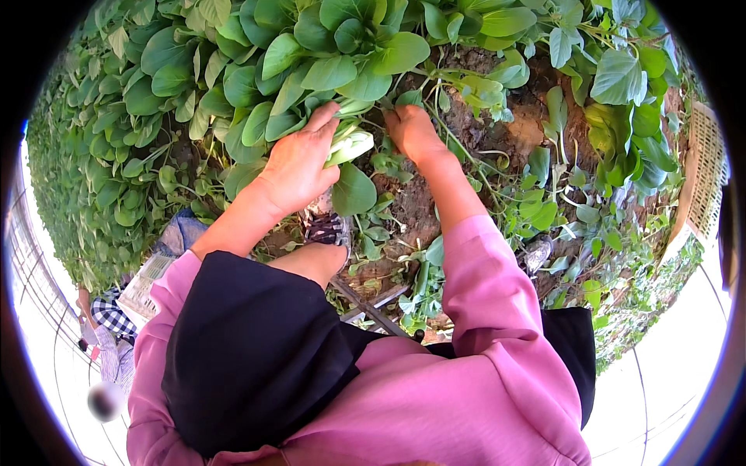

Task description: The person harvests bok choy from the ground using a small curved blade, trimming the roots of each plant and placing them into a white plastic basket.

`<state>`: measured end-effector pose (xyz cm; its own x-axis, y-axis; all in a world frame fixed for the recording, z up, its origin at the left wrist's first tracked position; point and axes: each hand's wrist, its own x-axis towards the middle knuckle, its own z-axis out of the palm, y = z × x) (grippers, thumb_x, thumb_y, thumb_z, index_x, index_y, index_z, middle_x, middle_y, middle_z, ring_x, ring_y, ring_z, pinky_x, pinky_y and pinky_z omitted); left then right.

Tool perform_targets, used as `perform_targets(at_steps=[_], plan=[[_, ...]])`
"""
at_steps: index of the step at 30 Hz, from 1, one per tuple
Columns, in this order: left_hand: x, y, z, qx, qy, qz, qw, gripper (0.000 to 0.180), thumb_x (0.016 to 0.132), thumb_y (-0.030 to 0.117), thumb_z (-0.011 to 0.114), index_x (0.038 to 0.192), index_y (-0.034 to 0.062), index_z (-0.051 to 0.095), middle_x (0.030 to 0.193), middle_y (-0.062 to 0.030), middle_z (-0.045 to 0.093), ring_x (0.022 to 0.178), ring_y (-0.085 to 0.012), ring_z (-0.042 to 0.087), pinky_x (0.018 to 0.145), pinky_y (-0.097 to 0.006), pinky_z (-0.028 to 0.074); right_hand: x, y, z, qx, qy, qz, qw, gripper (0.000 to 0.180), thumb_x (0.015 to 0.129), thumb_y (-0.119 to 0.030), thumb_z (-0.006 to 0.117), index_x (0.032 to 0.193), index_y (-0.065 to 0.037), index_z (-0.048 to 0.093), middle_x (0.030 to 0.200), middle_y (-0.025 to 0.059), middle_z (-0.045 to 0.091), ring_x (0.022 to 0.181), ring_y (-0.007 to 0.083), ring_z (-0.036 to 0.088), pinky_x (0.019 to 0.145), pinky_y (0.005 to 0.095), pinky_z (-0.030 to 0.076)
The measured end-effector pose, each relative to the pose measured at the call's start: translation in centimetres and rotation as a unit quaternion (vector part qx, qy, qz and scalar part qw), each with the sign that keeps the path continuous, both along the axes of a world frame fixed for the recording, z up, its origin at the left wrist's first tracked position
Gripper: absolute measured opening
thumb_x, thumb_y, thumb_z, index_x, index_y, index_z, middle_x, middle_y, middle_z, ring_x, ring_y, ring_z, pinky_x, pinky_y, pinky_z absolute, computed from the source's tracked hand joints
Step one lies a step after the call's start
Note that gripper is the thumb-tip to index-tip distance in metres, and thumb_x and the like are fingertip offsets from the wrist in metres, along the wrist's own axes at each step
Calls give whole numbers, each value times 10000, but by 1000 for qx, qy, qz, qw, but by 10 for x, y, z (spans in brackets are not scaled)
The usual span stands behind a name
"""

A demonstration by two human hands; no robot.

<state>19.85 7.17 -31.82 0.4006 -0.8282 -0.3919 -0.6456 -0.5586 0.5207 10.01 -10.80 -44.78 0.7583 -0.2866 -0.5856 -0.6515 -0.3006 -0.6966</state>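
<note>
While plants (167, 70) crowd the upper left of the frame, we see a crate (705, 175) at the right edge, a second crate (146, 291) at the lower left, and a co-worker (116, 314) in checks beside it, cut off by our sleeve (155, 334). Black cloth (252, 357) covers much of the lower left, and our shin partly hides a shoe (322, 227). Our right hand (417, 133), upper centre, has its fingertips behind a leaf; whether it grips anything, we cannot tell. Our left hand (299, 167) is closed around greens (351, 145), whose pale stalks show just right of its fingers, between both hands.
</note>
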Motion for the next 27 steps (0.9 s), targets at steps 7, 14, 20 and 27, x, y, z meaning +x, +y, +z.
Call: perform_targets(at_steps=[7,14,20,27], plan=[[-2,-1,8,40,47,31,998,627,698,148,610,1258,-99,475,1427,-219,405,1181,-377,528,999,-391,433,3,2,23,245,104,-153,952,305,941,-235,534,910,56,617,660,186,609,474,284,590,454,384,459],[-8,5,18,-51,48,37,997,649,697,107,619,1302,-60,453,1453,-160,391,1243,-347,490,1023,-380,424,-49,7,34,202,-87,-352,910,276,954,-264,583,858,-9,625,720,59,623,390,107,449,357,266,360],[-20,8,42,-101,110,31,988,646,680,50,638,1299,-27,468,1475,-123,376,1292,-330,459,1035,-366,422,-28,-15,64,434,-167,-352,813,235,848,-198,728,1000,-45,634,775,31,625,533,122,554,463,246,421],[-6,21,120,-269,387,228,852,474,744,68,635,1212,6,592,1474,-122,415,930,-185,647,800,-283,522,-71,-40,149,253,-307,-403,824,154,807,-39,691,954,-14,654,691,33,609,484,92,515,404,206,376]])
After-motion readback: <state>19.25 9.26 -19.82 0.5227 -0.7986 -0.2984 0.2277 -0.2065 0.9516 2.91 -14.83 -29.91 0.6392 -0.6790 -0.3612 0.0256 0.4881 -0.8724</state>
